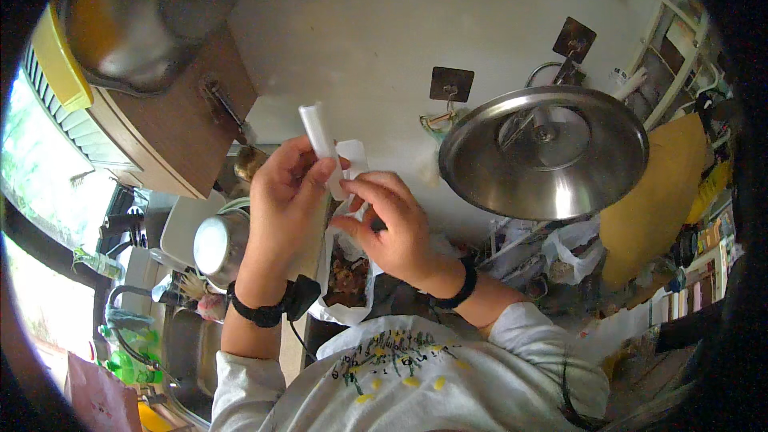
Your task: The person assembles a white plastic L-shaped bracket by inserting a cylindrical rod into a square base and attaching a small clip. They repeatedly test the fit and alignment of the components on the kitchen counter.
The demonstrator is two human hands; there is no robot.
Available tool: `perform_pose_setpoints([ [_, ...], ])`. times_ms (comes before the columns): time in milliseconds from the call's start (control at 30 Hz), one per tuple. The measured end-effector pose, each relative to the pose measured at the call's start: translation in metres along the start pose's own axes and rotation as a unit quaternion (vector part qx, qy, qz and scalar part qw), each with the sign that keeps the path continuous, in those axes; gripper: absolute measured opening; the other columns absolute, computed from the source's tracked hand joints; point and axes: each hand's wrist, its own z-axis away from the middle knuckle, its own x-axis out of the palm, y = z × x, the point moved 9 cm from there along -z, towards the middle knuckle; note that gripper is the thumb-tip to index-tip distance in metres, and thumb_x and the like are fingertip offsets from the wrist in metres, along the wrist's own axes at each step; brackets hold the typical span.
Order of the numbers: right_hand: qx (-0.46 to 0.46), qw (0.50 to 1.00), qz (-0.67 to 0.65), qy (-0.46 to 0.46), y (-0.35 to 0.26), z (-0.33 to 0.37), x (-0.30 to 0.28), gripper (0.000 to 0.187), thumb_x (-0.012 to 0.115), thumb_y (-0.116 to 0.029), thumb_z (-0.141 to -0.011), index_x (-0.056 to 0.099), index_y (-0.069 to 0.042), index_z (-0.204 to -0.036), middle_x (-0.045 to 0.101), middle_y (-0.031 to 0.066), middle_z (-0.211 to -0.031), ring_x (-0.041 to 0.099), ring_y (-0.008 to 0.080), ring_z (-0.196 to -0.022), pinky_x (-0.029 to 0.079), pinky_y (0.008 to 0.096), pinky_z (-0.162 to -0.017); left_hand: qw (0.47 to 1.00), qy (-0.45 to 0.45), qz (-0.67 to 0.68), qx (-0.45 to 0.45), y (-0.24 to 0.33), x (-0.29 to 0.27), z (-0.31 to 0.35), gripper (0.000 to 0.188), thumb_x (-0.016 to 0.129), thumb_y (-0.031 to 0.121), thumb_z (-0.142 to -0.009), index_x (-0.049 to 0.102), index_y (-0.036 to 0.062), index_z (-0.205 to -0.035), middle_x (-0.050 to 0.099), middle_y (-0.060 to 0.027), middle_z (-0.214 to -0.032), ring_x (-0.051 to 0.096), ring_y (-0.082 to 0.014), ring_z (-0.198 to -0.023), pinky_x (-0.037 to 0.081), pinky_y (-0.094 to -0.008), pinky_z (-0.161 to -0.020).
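- Two bare hands of yours meet near the middle of the frame, both raised in front of a pale wall (pixel 344 40).
- Your left hand (pixel 282 188) has its fingers clamped on a slim white roll (pixel 318 130), which stands tilted, its upper end leaning toward the upper left.
- Your right hand (pixel 398 226) is just beside it, the fingers bent at the roll's lower end; you cannot tell from this view whether they pinch it.
- Each of your wrists wears a black band, and your white shirt (pixel 392 388) fills the lower middle of the frame.
- Below your hands, in the lower middle, sits a white-lined container (pixel 346 314) with brown scraps inside.
- Left of your left forearm you have a metal pot (pixel 218 248), and farther toward the lower left a sink (pixel 188 352) with a green bottle (pixel 128 364) near it.
- Right of your hands, a large round steel lid (pixel 480 172) hangs against the wall; behind its right edge is a tan board (pixel 660 200).
- Two dark square hooks (pixel 452 84) are fixed above the lid.
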Motion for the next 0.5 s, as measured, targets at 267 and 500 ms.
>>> perform_pose_setpoints([
  [267,0.019,0.995,-0.013,0.098,0.014,-0.029,-0.006,0.036,0.07,0.003,-0.074,0.056,-0.004,-0.106,0.058,0.0119,-0.096,0.06,0.0176,-0.069,0.049,0.0258,-0.056,0.996,-0.04,0.007,0.08,0.008,0.001,-0.016,0.021,0.056,0.007,-0.091,0.055,-0.0033,-0.11,0.063,-0.0054,-0.09,0.057,-0.0107,-0.086,0.047,-0.0235,-0.075],
  [500,0.068,0.99,-0.058,0.106,0.027,-0.037,0.002,0.046,0.067,0.004,-0.079,0.043,-0.003,-0.118,0.065,0.0148,-0.097,0.066,0.0162,-0.081,0.053,0.0269,-0.063,0.988,-0.07,0.081,0.107,0.018,0.001,-0.029,0.023,0.055,0.009,-0.092,0.053,-0.003,-0.112,0.062,-0.0058,-0.094,0.057,-0.0113,-0.084,0.047,-0.0247,-0.074],
])
